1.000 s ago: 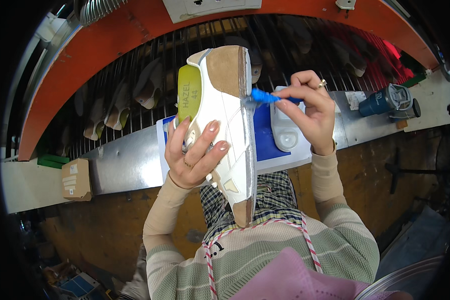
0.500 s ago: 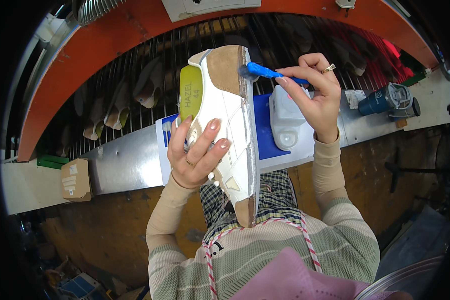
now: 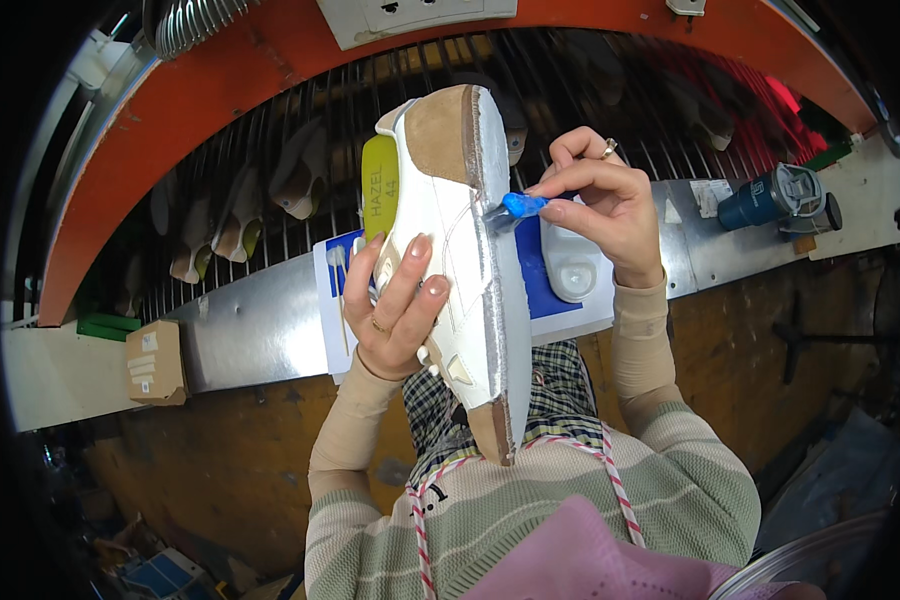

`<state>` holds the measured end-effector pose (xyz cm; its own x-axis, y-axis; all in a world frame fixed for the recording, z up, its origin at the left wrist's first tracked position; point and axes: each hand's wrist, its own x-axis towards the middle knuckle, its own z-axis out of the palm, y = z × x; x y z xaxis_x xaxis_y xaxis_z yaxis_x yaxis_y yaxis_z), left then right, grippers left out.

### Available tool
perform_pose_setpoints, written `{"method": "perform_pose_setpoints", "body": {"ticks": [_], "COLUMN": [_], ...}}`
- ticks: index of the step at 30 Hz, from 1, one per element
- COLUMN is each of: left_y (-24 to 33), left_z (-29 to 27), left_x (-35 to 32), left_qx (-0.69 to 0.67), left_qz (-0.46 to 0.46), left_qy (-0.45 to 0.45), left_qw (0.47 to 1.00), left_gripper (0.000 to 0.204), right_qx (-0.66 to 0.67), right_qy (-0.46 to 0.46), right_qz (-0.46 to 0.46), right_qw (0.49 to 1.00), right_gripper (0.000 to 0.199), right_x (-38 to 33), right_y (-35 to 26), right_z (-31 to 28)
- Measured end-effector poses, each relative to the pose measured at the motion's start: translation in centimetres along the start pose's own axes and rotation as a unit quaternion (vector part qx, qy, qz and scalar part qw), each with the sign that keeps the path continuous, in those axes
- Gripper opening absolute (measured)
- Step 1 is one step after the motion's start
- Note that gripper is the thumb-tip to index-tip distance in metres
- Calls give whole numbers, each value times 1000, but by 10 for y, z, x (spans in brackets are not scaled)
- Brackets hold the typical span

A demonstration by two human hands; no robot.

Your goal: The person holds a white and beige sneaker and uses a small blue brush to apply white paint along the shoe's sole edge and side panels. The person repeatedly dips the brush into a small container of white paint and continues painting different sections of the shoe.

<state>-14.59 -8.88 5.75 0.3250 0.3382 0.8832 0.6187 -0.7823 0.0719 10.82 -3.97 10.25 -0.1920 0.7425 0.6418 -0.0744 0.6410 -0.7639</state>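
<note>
A white shoe upper with brown suede at heel and toe sits on a yellow-green last. It is held on its side, heel away from me and toe toward my body. My left hand is wrapped round its opening and lacing area, the thumb hidden behind it. In my right hand, a small blue brush is pinched between thumb and fingers. The brush's bristles touch the shoe's lower edge near the middle. Along that edge runs a rough grey band, and part of the pale grey bottom shows.
Beneath the hands, a white bottle stands on a blue and white sheet over a metal ledge. Thin sticks lie left. Beyond, several shoes rest on dark rollers under an orange arch. A blue tumbler stands right, a cardboard box left.
My right hand has brought the brush from the heel down the edge toward the middle of the shoe. The shoe has turned slightly, showing more of its bottom.
</note>
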Motion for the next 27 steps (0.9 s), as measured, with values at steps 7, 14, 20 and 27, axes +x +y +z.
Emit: {"method": "perform_pose_setpoints", "body": {"ticks": [7,14,20,27], "left_y": [6,-16,-23,-22], "left_z": [2,-12,-27,-32], "left_x": [4,10,14,15], "left_qx": [-13,47,85,95], "left_qz": [-23,42,85,92], "left_qy": [20,-28,-67,-89], "left_qw": [999,998,991,987], "left_gripper": [40,44,45,45], "right_qx": [94,85,-144,-269], "right_qy": [153,90,133,89], "right_qz": [134,150,25,-34], "right_qw": [975,981,980,959], "right_gripper": [13,10,11,15], "right_x": [-2,-20,20,20], "right_y": [32,3,7,4], "right_z": [14,6,-8,-8]}}
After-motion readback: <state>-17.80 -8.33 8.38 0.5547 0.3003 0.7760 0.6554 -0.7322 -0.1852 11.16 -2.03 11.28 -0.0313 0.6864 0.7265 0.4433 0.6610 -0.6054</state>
